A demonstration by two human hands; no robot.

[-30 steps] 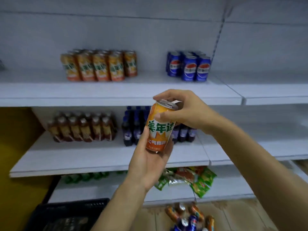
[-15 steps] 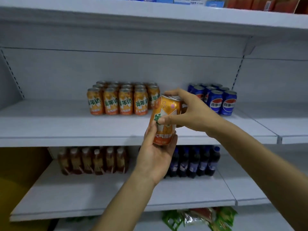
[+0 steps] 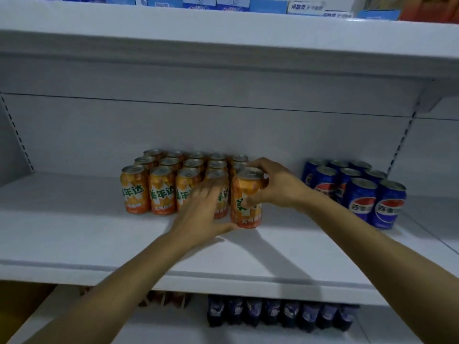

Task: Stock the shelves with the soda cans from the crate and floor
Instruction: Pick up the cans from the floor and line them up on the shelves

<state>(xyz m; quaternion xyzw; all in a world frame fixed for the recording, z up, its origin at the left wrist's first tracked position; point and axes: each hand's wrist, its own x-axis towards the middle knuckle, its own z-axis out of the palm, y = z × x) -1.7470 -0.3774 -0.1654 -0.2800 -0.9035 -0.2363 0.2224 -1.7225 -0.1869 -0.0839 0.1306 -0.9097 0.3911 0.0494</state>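
Head cam is looking straight at a white shelf [image 3: 74, 234] with both arms reaching in. Right hand [image 3: 278, 187] is wrapped around an orange soda can [image 3: 247, 202], fingers curled over the rim at the back and thumb pressing on the front label, so it's got a proper grip on it. That can is upright, sitting on the shelf at the right end of the front row, right beside the block of orange cans [image 3: 161, 184] already lined up there in several rows going back to the wall.

Left hand [image 3: 201, 214] is a bit motion-blurred, but the fingers look spread and fairly straight, lying across the front of the neighbouring cans in the block, with the thumb reaching out to touch the bottom of the held can. It doesn't look like it's gripping anything, more just resting against them.

Off to the right, with a gap between, there's a cluster of blue cola cans [image 3: 360, 192] on the same shelf, also upright. The shelf above [image 3: 223, 28] carries a row of blue and white boxes [image 3: 198, 2] along the top edge of the frame. Down below you can see the tops of dark bottles [image 3: 280, 314] on the lower shelf, and some brownish ones [image 3: 169, 297] further left, mostly hidden
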